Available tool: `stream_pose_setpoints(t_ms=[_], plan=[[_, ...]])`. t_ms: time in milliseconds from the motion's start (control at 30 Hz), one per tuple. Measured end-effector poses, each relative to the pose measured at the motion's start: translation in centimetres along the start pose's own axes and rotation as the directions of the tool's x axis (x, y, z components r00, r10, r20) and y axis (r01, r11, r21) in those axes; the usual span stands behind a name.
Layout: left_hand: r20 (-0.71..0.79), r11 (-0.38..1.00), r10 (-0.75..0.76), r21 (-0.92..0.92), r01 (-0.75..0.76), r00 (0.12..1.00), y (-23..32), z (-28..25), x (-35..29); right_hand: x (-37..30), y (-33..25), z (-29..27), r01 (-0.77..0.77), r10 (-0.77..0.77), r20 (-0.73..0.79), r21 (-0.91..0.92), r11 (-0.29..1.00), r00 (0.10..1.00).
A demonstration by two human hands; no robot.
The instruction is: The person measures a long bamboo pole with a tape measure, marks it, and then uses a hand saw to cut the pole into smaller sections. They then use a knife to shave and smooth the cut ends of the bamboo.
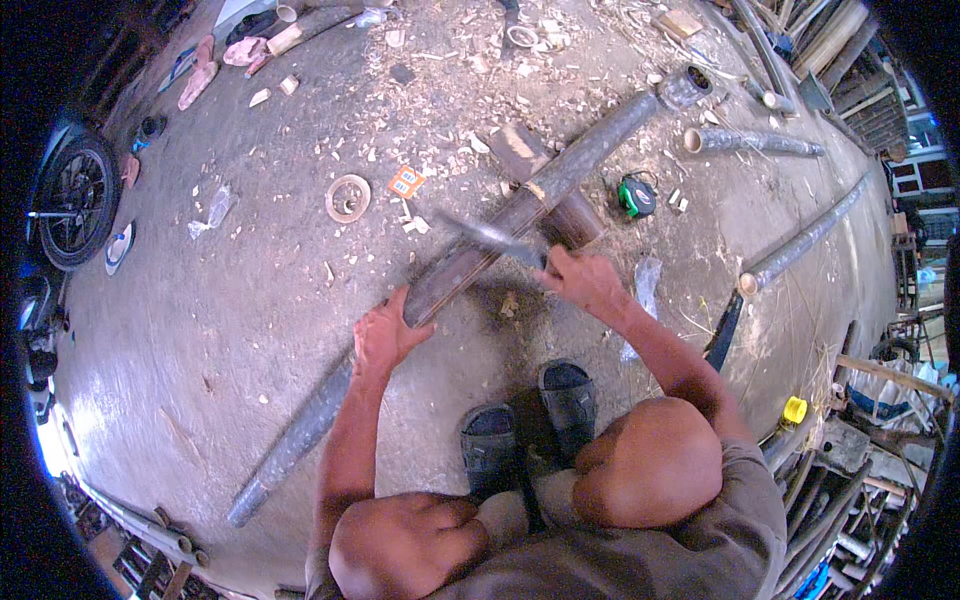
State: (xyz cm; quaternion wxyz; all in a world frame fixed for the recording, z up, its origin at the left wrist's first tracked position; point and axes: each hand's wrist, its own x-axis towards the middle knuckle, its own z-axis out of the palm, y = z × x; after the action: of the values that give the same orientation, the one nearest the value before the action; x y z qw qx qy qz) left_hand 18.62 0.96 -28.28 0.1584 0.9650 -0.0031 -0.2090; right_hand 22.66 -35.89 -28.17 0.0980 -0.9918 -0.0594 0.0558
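Observation:
A long dark bamboo pole point(450, 280) lies slanting across the floor from lower left to upper right. Its upper half rests over a short, thick brown log point(575, 218). My left hand point(385, 338) is wrapped round the pole below its middle. In my right hand point(585, 280), closed in a fist on the handle, is a knife point(488, 236). Its blade, smeared by motion, crosses over the pole and points left. Whether the edge touches the pole I cannot tell.
Chips and shavings litter the floor ahead. A green-black tape measure point(636, 196) sits right of the log, a bamboo ring point(347, 199) to the left. More bamboo pieces point(755, 143) lie at right. A motorbike wheel point(78, 202) stands far left; my sandals point(490, 445) are below.

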Motion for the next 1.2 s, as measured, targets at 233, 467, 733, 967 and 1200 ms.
stream_pose_setpoints(t_ms=[233, 467, 733, 967, 1200], plan=[[-0.021, 0.999, -0.029, 0.025, 0.03, 0.999, 0.2, 0.7, -0.4, 0.1, 1.3, -0.7, -0.035, 0.035, 0.021, 0.009, 0.999, 0.999], [0.005, 0.999, -0.025, 0.028, 0.024, 1.0, 0.2, 0.3, 0.1, 0.6, 1.9, -1.0, -0.054, 0.075, -0.125, 0.167, 0.985, 0.989], [-0.081, 0.998, -0.03, 0.052, 0.035, 0.996, 0.3, 0.7, -1.2, 1.7, 2.0, -1.3, -0.216, 0.21, 0.052, 0.172, 0.961, 0.976], [-0.006, 0.999, 0.027, 0.03, -0.027, 1.0, -0.8, 0.3, 0.6, 2.4, 2.4, -1.1, -0.212, 0.223, -0.064, 0.15, 0.966, 0.973], [-0.017, 0.998, -0.017, 0.053, 0.018, 1.0, -0.2, 0.1, -0.3, 0.7, 1.7, 0.2, -0.104, 0.111, -0.085, 0.082, 0.991, 0.99]])
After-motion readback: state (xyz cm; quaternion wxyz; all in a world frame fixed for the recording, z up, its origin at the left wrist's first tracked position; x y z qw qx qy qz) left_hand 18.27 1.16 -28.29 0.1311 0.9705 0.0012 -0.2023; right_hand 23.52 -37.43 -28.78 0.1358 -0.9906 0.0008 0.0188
